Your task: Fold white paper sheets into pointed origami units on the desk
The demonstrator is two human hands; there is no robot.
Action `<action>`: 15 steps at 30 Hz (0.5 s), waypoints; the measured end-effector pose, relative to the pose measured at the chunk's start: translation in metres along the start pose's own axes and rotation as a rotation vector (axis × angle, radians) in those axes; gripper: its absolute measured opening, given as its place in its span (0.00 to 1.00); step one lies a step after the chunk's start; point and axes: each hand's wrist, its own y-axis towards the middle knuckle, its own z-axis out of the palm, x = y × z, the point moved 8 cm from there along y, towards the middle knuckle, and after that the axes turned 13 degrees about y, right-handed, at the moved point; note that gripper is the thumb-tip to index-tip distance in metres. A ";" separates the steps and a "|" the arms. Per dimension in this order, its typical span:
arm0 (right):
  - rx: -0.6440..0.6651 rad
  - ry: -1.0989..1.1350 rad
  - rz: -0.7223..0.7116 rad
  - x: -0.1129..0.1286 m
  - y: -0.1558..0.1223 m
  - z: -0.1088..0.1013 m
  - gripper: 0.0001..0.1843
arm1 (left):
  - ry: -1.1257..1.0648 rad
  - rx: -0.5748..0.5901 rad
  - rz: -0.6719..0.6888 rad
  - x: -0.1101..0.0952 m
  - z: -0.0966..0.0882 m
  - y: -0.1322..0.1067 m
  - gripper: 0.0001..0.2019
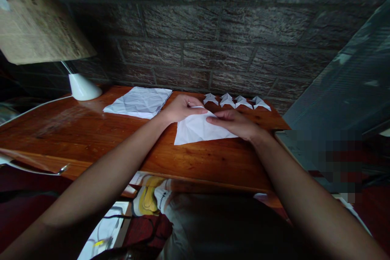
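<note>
A creased white paper sheet (195,130) lies on the wooden table (91,134) in front of me. My left hand (180,108) pinches the sheet's far edge, a ring showing on one finger. My right hand (234,124) rests on the sheet's right side, fingers held together and pressing it flat. Just behind the hands stand several small folded white paper figures (236,101) in a row along the table's back edge.
A crumpled white sheet stack (138,102) lies at the back left. A white lamp base (83,87) with a tan shade (36,22) stands at the far left. A dark brick wall (213,28) rises behind the table. A grey slanted surface (344,89) is at right.
</note>
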 end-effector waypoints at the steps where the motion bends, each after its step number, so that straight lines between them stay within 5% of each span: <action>1: 0.007 0.028 0.014 0.000 -0.001 0.001 0.21 | -0.009 0.006 -0.003 0.000 0.001 0.000 0.17; 15: -0.027 0.090 0.081 -0.005 0.002 0.001 0.16 | -0.022 0.001 -0.017 0.001 0.002 0.000 0.14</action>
